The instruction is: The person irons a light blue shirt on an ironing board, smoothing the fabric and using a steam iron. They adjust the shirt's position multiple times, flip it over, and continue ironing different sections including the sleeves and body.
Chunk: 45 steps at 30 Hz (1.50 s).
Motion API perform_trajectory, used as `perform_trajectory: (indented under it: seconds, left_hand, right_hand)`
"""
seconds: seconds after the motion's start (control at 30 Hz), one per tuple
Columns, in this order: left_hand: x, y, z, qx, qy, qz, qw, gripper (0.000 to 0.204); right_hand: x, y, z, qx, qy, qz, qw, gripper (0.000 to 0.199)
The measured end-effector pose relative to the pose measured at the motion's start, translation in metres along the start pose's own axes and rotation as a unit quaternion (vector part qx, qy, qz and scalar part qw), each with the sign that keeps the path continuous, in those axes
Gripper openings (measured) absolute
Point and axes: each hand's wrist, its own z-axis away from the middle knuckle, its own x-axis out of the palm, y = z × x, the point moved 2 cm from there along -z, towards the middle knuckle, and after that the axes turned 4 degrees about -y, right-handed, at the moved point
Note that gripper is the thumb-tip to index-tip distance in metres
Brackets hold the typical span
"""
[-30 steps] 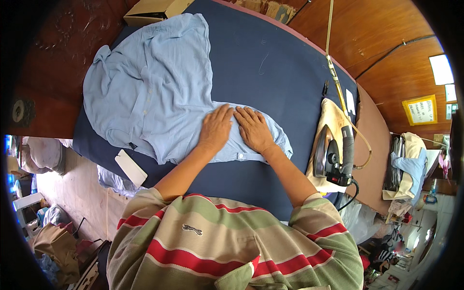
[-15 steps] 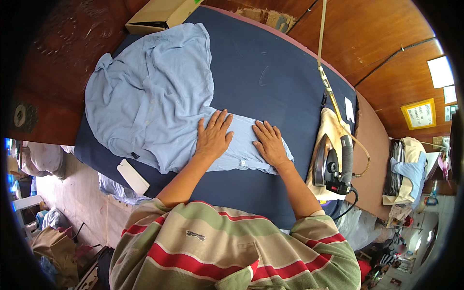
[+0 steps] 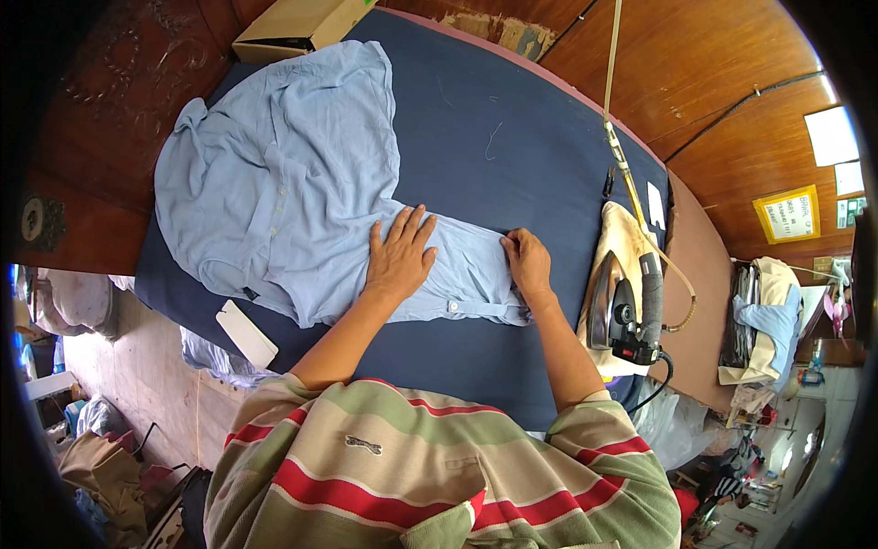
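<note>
A light blue button-up shirt lies spread over the dark blue padded table, its body at the left with some wrinkles. One sleeve stretches to the right, with a small white button near its front edge. My left hand rests flat on the upper part of that sleeve, fingers apart. At the sleeve's right end my right hand has its fingers curled together, pinching the edge of the cloth. To the right of that hand a steam iron with a grey-wrapped handle sits on a cream cloth.
A cardboard box stands at the far left of the table. A white tag-like card lies at the near left edge. The iron's hose rises at the right. Folded clothes hang or lie farther right.
My right hand has gone from lying flat on the sleeve to pinching its end, with the fingers drawn in. The left hand stays flat on the sleeve.
</note>
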Motion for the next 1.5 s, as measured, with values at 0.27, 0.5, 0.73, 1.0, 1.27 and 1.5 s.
perform_trajectory:
  seconds: [0.27,0.5,0.73,1.0,1.27,1.5]
  left_hand:
    - [-0.003,0.001,-0.001,-0.006,-0.014,0.001,1.0,0.05]
    - [-0.002,0.001,-0.002,0.002,-0.006,0.009,1.0,0.051]
    - [-0.003,0.004,-0.002,0.008,-0.002,0.007,1.0,0.05]
    - [-0.006,-0.004,0.003,0.01,0.011,0.0,1.0,0.048]
    - [-0.01,-0.006,-0.009,0.05,-0.022,-0.001,0.998,0.051]
    - [-0.003,-0.044,-0.049,0.127,0.096,-0.077,0.984,0.03]
  right_hand:
    - [-0.01,0.002,0.001,-0.096,-0.034,-0.034,0.994,0.021]
    - [-0.016,0.012,-0.017,-0.063,-0.107,0.008,0.992,0.019]
    - [-0.02,0.0,-0.015,0.017,-0.068,0.004,0.998,0.02]
    - [0.005,-0.053,0.002,-0.267,0.05,-0.073,0.96,0.019]
    - [0.041,-0.014,-0.002,-0.228,0.047,-0.021,0.972,0.023]
    - [0.023,-0.017,0.008,-0.248,0.049,-0.007,0.967,0.028]
